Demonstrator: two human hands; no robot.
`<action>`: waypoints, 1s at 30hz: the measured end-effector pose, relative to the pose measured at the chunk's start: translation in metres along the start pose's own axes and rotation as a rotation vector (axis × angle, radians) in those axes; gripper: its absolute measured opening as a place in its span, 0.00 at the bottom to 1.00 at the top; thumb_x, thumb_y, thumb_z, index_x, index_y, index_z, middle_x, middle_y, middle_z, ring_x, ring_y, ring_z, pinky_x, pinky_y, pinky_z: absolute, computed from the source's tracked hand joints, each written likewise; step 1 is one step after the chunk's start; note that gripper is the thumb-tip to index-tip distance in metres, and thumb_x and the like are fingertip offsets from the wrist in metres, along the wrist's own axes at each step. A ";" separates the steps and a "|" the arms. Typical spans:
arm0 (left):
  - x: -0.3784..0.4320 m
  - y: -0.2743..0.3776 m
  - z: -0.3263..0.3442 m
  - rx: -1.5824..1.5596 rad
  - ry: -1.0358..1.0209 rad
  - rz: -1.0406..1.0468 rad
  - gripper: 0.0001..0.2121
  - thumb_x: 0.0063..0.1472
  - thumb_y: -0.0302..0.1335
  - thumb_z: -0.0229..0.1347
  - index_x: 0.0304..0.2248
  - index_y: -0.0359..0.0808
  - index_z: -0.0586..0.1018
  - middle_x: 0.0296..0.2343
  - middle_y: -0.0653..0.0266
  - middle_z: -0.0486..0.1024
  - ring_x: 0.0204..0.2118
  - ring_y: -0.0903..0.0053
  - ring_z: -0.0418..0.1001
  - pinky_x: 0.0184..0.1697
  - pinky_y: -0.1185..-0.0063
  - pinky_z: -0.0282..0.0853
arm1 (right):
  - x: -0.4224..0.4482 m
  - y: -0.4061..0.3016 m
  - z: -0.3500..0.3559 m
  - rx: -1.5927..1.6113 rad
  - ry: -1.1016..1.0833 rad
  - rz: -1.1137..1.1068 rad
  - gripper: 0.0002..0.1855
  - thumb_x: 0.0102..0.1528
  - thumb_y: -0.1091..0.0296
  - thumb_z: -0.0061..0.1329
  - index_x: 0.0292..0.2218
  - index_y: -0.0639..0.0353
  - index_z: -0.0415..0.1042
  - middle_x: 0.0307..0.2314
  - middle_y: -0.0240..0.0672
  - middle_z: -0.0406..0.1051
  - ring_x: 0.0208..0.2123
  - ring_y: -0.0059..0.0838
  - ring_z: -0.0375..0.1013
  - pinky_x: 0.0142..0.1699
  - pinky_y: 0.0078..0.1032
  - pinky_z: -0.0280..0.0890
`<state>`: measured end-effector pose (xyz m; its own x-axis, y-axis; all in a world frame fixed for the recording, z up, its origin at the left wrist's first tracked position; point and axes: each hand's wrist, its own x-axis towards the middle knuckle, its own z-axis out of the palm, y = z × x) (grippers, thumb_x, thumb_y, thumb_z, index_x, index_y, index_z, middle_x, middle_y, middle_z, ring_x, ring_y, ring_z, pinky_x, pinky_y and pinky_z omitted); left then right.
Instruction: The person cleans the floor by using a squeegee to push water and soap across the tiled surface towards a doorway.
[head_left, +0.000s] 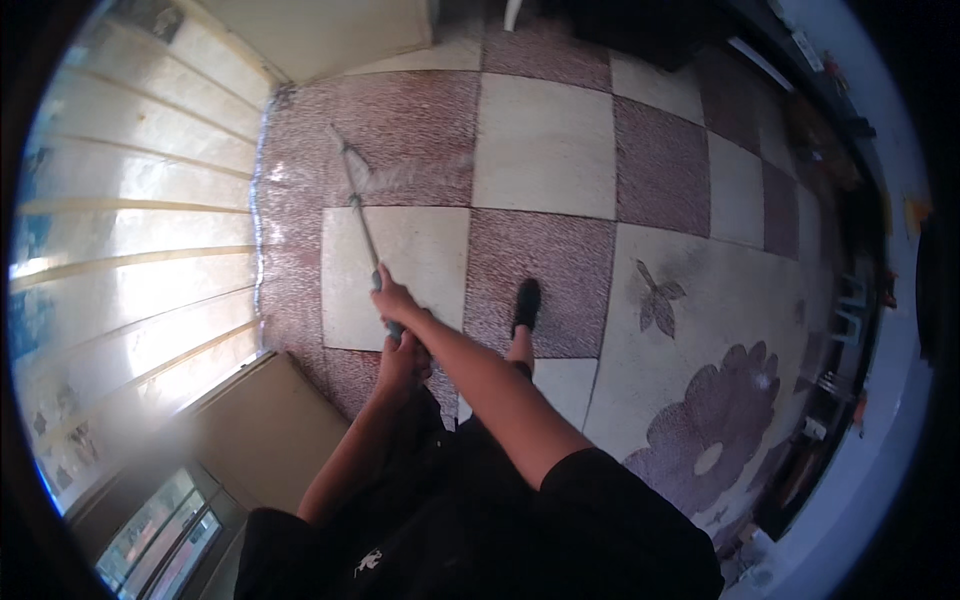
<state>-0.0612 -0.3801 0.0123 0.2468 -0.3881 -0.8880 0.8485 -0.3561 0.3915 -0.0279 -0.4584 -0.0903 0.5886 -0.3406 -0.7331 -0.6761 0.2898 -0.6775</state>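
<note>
Both of my hands are closed around the grey handle of a long floor tool, which looks like a mop. My right hand grips it farther forward, with the right forearm crossing in front of my body. Lower down, near the handle's end, my left hand is wrapped close to my waist. From there the handle slants away to the upper left. Its far end lies over a maroon patterned floor square, where a pale, blurred shape trails to the right. I cannot make out the tool's head clearly.
Light pleated curtains hang along the left. The floor has cream and maroon squares and a large flower motif. A beige panel stands ahead, and another beige surface is at lower left. My black shoe is right of the handle.
</note>
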 end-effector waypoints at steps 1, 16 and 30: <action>-0.005 0.010 -0.026 0.065 0.024 0.042 0.07 0.55 0.34 0.39 0.26 0.40 0.60 0.15 0.70 0.59 0.12 0.83 0.58 0.12 0.84 0.56 | -0.003 -0.009 0.032 0.109 -0.046 -0.027 0.35 0.45 0.65 0.38 0.50 0.52 0.36 0.14 0.43 0.65 0.11 0.32 0.65 0.15 0.28 0.61; -0.056 -0.041 -0.047 0.834 -0.204 0.331 0.15 0.50 0.33 0.46 0.31 0.30 0.59 0.15 0.58 0.67 0.15 0.73 0.67 0.18 0.78 0.63 | -0.141 0.016 -0.006 0.865 0.251 0.034 0.28 0.46 0.66 0.43 0.46 0.45 0.44 0.16 0.33 0.61 0.13 0.23 0.62 0.15 0.21 0.60; 0.061 -0.127 0.301 1.062 -0.757 0.082 0.15 0.52 0.36 0.44 0.23 0.29 0.67 0.11 0.62 0.66 0.12 0.77 0.67 0.15 0.78 0.63 | -0.123 0.212 -0.374 0.250 0.947 0.266 0.39 0.38 0.65 0.49 0.46 0.67 0.40 0.15 0.43 0.64 0.10 0.32 0.64 0.14 0.26 0.59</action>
<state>-0.2951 -0.6146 -0.0190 -0.3386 -0.6960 -0.6332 -0.0236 -0.6665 0.7452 -0.4090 -0.6893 -0.1219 -0.2343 -0.7752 -0.5867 -0.5577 0.6015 -0.5720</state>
